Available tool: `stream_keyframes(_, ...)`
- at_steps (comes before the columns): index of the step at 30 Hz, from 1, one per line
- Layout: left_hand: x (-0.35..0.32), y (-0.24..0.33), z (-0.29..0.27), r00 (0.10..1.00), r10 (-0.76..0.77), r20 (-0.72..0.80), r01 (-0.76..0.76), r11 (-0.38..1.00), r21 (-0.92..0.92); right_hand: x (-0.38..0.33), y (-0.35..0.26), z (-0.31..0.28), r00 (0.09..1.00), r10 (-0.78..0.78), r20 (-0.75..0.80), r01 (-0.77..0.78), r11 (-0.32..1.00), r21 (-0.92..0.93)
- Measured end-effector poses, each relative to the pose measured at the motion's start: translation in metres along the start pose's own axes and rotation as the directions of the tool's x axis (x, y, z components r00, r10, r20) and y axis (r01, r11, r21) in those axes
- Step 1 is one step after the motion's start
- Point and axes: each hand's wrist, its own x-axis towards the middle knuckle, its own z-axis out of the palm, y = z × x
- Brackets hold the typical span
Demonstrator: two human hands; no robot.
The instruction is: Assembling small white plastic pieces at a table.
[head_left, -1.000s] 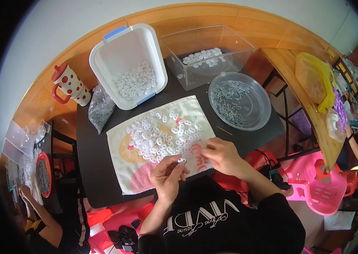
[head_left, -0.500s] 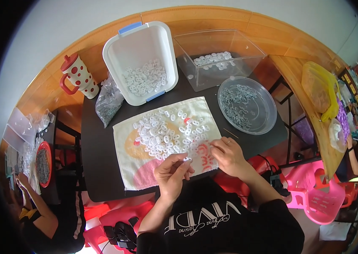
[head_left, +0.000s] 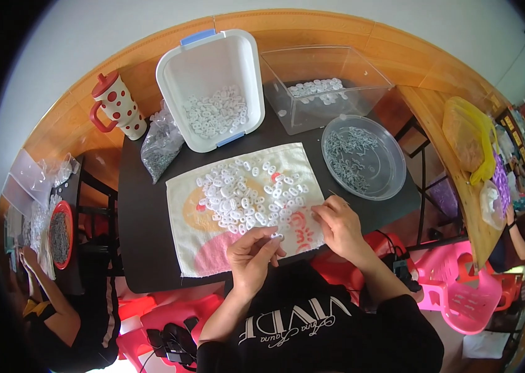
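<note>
My left hand is closed in a pinch on a small white plastic ring piece above the near edge of the towel. To its right, over the towel's right edge, my right hand is also closed, thumb and fingers together; whatever they hold is too small to make out. Beneath them lies a pale towel with orange, pink and red patterns. Many loose white ring pieces, like small double-holed ovals, are heaped across its middle.
Behind the towel stand a white tub and a clear box, both holding white pieces. A round clear tray has small greyish metal bits. At left are a bag of grey bits and a spotted tumbler. Another person's arm works at far left.
My right hand has risen slightly, away from me and to the right. The thin stick that lay beside the towel no longer shows clearly. My left hand stays nearly still with the white piece.
</note>
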Motion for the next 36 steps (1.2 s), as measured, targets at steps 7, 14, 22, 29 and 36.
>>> stream_keyframes(7,-0.001,0.003,0.001,1.0,-0.004,0.01,0.004,1.0,0.0,-0.003,-0.004,-0.001,0.994,0.107,-0.003,-0.099,0.927,0.361)
stream_keyframes(14,-0.003,0.003,0.007,0.998,0.069,-0.013,-0.069,0.997,-0.026,0.022,-0.049,0.001,0.962,0.244,0.126,-0.218,0.401,0.89)
stream_keyframes(22,-0.008,0.007,0.001,1.0,0.026,-0.015,-0.026,0.999,-0.03,0.028,-0.061,-0.001,0.977,0.129,0.171,-0.211,0.443,0.871)
stream_keyframes(29,-0.007,0.01,0.001,0.999,0.031,-0.024,-0.031,0.999,-0.022,0.029,-0.063,0.004,0.985,0.099,0.141,-0.171,0.446,0.879)
stream_keyframes(36,-0.008,0.012,0.001,0.999,0.001,-0.036,-0.002,0.999,-0.044,0.032,-0.065,0.004,0.993,0.089,0.074,-0.109,0.513,0.852)
